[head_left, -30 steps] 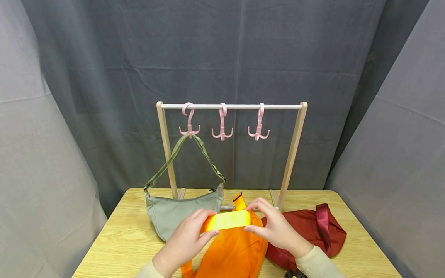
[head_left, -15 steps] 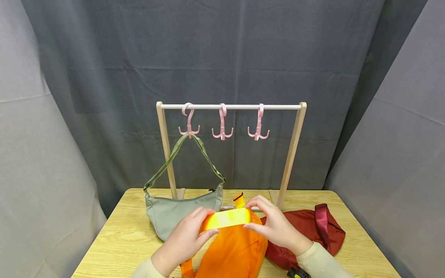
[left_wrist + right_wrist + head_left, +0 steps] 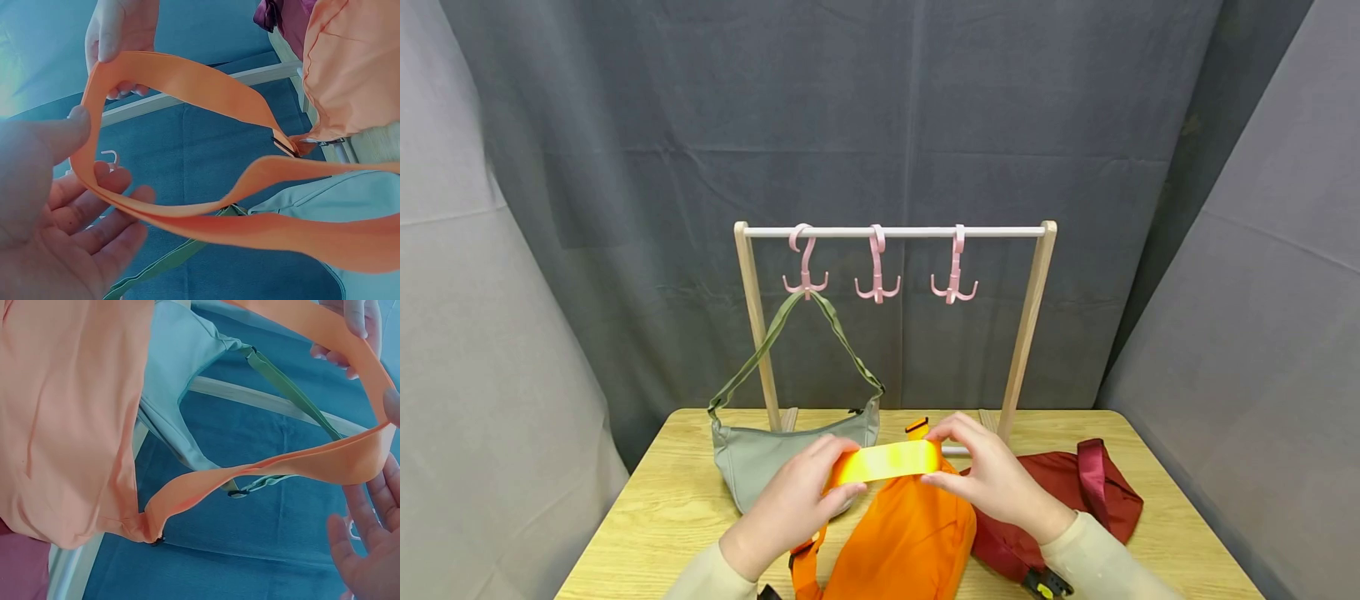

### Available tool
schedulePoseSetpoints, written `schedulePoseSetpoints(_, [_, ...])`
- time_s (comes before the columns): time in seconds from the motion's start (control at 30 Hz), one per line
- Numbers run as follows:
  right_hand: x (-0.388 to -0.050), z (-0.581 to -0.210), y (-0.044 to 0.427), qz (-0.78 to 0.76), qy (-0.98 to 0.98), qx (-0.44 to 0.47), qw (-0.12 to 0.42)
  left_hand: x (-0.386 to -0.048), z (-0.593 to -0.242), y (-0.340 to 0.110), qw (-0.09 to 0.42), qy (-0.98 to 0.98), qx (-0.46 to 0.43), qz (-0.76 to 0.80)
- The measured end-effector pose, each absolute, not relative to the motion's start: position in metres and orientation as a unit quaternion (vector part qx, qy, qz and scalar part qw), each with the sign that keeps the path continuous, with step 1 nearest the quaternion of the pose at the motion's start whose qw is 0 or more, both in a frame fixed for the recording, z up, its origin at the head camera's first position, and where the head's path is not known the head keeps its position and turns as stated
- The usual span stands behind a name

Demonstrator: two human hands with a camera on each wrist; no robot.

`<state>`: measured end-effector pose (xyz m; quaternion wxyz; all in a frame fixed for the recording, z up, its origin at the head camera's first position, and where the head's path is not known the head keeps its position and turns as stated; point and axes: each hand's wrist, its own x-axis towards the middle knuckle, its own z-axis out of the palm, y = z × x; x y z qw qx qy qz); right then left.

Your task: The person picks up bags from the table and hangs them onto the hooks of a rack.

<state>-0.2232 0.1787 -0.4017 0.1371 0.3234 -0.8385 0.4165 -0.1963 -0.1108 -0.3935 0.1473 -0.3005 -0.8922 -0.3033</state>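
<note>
Both hands hold the bright orange strap (image 3: 887, 462) in the head view, the left hand (image 3: 797, 500) pinching its left end and the right hand (image 3: 992, 479) its right end. Below the strap the orange bag (image 3: 902, 542) lies on the table. In the left wrist view the strap (image 3: 187, 81) forms a wide loop, with the left thumb and fingers (image 3: 81, 231) on either side of it. The right wrist view shows the right thumb and fingers (image 3: 375, 544) at the bend of the strap (image 3: 350, 459).
A rack (image 3: 895, 232) carries pink hooks (image 3: 877, 267) on its white bar. From the left hook (image 3: 806, 271) hangs a green bag (image 3: 752, 458) by its strap, its body at the table (image 3: 640, 508). A dark red bag (image 3: 1075, 479) lies at the right.
The hands have raised the strap slightly in the head view. A black buckle has come into sight by the left sleeve, and more of the buckle by the right sleeve shows.
</note>
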Motion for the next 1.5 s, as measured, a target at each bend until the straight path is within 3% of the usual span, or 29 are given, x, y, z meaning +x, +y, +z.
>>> schedulePoseSetpoints(1.5, [-0.233,-0.342,0.180,0.313,-0.844,0.401,0.167,-0.203,-0.364,-0.122,0.172,-0.872,-0.322,-0.325])
